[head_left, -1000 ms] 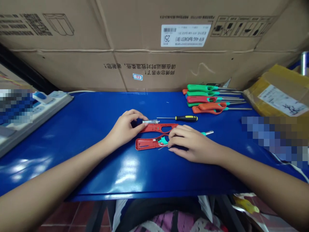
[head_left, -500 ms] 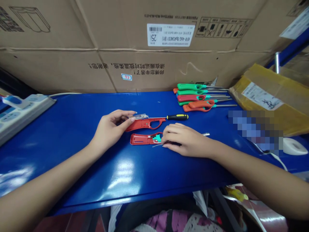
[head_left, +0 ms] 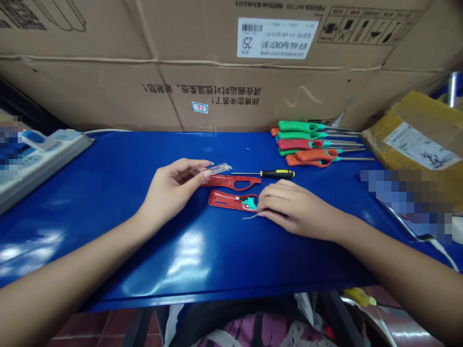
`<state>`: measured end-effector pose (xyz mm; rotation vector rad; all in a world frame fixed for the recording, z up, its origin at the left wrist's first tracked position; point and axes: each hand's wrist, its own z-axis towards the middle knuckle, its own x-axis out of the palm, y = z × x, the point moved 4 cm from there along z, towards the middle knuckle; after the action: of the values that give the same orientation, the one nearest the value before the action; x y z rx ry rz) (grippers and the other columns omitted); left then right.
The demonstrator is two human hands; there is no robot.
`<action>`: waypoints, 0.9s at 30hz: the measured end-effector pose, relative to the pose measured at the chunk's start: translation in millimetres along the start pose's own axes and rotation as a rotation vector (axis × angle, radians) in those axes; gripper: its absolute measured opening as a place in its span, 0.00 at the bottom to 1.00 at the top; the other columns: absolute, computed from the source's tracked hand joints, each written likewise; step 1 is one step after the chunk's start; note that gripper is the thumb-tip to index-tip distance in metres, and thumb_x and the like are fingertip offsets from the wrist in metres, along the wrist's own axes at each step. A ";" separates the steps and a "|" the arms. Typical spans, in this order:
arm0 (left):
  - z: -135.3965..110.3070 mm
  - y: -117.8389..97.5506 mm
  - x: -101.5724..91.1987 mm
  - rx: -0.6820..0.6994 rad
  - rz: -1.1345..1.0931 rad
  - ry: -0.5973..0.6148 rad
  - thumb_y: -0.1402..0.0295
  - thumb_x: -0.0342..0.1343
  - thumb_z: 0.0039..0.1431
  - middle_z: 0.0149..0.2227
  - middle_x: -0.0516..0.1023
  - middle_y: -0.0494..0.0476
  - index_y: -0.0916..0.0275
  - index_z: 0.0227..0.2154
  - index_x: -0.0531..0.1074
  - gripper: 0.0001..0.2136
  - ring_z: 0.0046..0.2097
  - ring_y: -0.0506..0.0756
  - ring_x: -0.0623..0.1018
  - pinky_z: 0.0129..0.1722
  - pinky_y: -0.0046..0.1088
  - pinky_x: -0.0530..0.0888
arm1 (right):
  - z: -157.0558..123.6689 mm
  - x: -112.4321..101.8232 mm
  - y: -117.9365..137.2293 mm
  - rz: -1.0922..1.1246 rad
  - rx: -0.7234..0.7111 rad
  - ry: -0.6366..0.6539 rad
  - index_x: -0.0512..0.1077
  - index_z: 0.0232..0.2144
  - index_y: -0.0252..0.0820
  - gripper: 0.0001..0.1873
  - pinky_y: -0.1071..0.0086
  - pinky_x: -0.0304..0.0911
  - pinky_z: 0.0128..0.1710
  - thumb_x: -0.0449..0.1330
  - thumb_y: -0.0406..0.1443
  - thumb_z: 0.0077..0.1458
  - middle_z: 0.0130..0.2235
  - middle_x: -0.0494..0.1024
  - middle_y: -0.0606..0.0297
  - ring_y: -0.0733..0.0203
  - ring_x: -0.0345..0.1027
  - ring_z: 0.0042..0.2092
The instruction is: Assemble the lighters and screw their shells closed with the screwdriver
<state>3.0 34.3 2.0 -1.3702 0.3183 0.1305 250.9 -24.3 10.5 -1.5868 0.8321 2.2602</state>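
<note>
Between thumb and fingers, my left hand (head_left: pixel 181 185) grips a clear plastic fuel tank (head_left: pixel 219 168), raised a little over an empty red lighter shell half (head_left: pixel 231 181). Nearer to me lies the other red lighter half (head_left: pixel 224 200), with a green trigger (head_left: pixel 250 203) and thin wires inside. My right hand (head_left: pixel 289 205) is closed over the front end of that half, its fingertips pinching there and hiding what they hold. A thin pale tube (head_left: pixel 249 217) sticks out beside the fingertips. Behind the shells rests a screwdriver (head_left: pixel 278 174) with a black and yellow handle.
Several assembled lighters (head_left: pixel 307 144) in green, red and orange lie stacked at the back right. A yellow-taped parcel (head_left: pixel 408 130) and a pixelated device with a cable stand at the right. A power strip (head_left: pixel 43 159) is at the left; a large carton (head_left: pixel 202 82) walls the back.
The camera view has shifted, so the whole scene sits further right. My left hand has tipped the fuel tank slightly upward at its right end. My right hand keeps its place on the lighter half.
</note>
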 end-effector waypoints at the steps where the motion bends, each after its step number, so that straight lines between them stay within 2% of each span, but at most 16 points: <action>1: -2.2 -1.4 3.0 -0.020 -0.016 0.042 0.58 0.67 0.57 0.46 0.83 0.60 0.63 0.47 0.79 0.18 0.46 0.57 0.82 0.49 0.34 0.78 | -0.2 -0.8 0.0 0.001 0.014 0.008 0.72 0.40 0.40 0.08 0.62 0.60 0.48 0.53 0.36 0.69 0.41 0.77 0.59 0.58 0.70 0.45; 4: -10.9 -8.7 12.5 0.016 0.063 0.198 0.59 0.62 0.62 0.49 0.82 0.60 0.62 0.48 0.79 0.16 0.48 0.57 0.81 0.50 0.33 0.77 | -0.8 -3.6 -0.2 0.059 0.080 0.036 0.71 0.39 0.40 0.08 0.63 0.61 0.47 0.53 0.36 0.69 0.41 0.77 0.60 0.59 0.70 0.44; 6: -17.4 -14.2 16.0 0.103 0.148 0.271 0.61 0.58 0.66 0.47 0.81 0.60 0.61 0.48 0.80 0.14 0.44 0.55 0.81 0.45 0.30 0.78 | -1.0 -5.5 -0.9 0.148 0.139 0.031 0.71 0.39 0.41 0.07 0.65 0.62 0.45 0.53 0.35 0.69 0.41 0.77 0.61 0.61 0.70 0.43; 8: -23.3 -19.0 16.9 0.211 0.230 0.306 0.63 0.56 0.68 0.45 0.80 0.59 0.61 0.48 0.80 0.13 0.41 0.52 0.80 0.41 0.28 0.77 | -1.0 -7.7 -2.4 0.233 0.214 -0.017 0.72 0.36 0.41 0.08 0.69 0.63 0.38 0.55 0.36 0.67 0.39 0.78 0.62 0.64 0.70 0.37; 10: -28.7 -23.0 17.5 0.330 0.337 0.337 0.66 0.55 0.69 0.45 0.80 0.58 0.60 0.48 0.79 0.11 0.42 0.52 0.79 0.43 0.27 0.76 | -1.2 -8.0 -5.5 0.333 0.336 -0.058 0.74 0.34 0.41 0.08 0.71 0.61 0.29 0.58 0.37 0.65 0.33 0.78 0.65 0.68 0.66 0.28; 13: -34.8 -26.8 19.8 0.444 0.426 0.401 0.69 0.54 0.69 0.46 0.80 0.57 0.61 0.49 0.78 0.11 0.47 0.52 0.79 0.49 0.26 0.74 | -3.4 -0.3 -10.7 0.638 0.603 -0.010 0.73 0.33 0.41 0.09 0.73 0.61 0.22 0.61 0.40 0.62 0.23 0.75 0.70 0.69 0.65 0.20; 15: -36.2 -27.1 21.1 0.417 0.405 0.432 0.70 0.53 0.70 0.45 0.81 0.55 0.62 0.49 0.77 0.10 0.45 0.51 0.79 0.47 0.24 0.74 | -4.6 5.1 -11.1 0.849 0.716 0.025 0.70 0.34 0.41 0.10 0.73 0.67 0.23 0.61 0.42 0.61 0.21 0.76 0.69 0.66 0.70 0.22; 18: -36.2 -25.2 22.7 0.302 0.345 0.452 0.69 0.52 0.70 0.39 0.81 0.52 0.61 0.49 0.76 0.10 0.38 0.48 0.79 0.40 0.21 0.74 | -4.2 7.2 -10.5 0.988 0.733 0.014 0.68 0.36 0.42 0.10 0.72 0.72 0.28 0.62 0.42 0.61 0.25 0.79 0.67 0.64 0.74 0.26; 21: -37.2 -21.6 24.3 0.193 0.252 0.470 0.67 0.52 0.70 0.33 0.79 0.51 0.62 0.48 0.75 0.10 0.31 0.47 0.77 0.33 0.19 0.73 | -4.2 6.5 -10.6 0.971 0.705 0.011 0.68 0.40 0.42 0.08 0.74 0.71 0.27 0.60 0.40 0.63 0.23 0.76 0.71 0.67 0.72 0.25; 24: -38.7 -17.2 26.5 0.058 0.111 0.504 0.66 0.51 0.70 0.32 0.78 0.51 0.64 0.49 0.74 0.11 0.28 0.47 0.75 0.29 0.19 0.74 | -4.1 4.7 -10.5 0.886 0.677 0.016 0.69 0.46 0.42 0.09 0.75 0.70 0.26 0.58 0.38 0.64 0.23 0.71 0.74 0.69 0.70 0.24; 27: -38.5 -15.7 29.1 -0.077 -0.029 0.526 0.65 0.51 0.70 0.33 0.77 0.53 0.65 0.48 0.74 0.12 0.26 0.46 0.74 0.25 0.19 0.74 | -3.0 2.4 -10.3 0.808 0.644 0.005 0.73 0.43 0.42 0.09 0.76 0.70 0.23 0.58 0.39 0.64 0.28 0.69 0.71 0.70 0.67 0.23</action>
<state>29.2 -9.1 1.8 -1.4726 0.7370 -0.2500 257.6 -18.0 4.4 -1.0399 2.2262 2.0252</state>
